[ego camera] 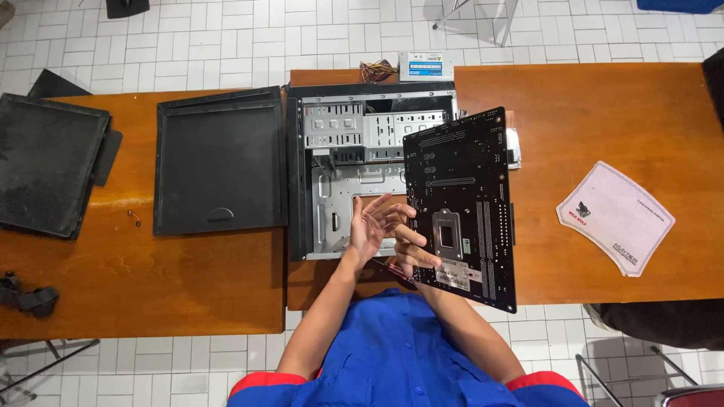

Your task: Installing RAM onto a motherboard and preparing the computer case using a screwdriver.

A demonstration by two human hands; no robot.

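A black motherboard (461,203) is held up on edge with its underside toward me, a metal backplate at its middle. My right hand (415,252) grips its lower left edge. My left hand (369,226) is open beside the board, fingers spread, palm facing it. Behind them an open computer case (332,173) lies on its side on the wooden table (596,120), its grey metal interior exposed.
A black side panel (219,169) lies left of the case, another black panel (49,166) farther left. A power supply (424,66) with cables sits at the table's far edge. A white mouse pad (615,217) lies right. Small screws (134,218) rest near the panel.
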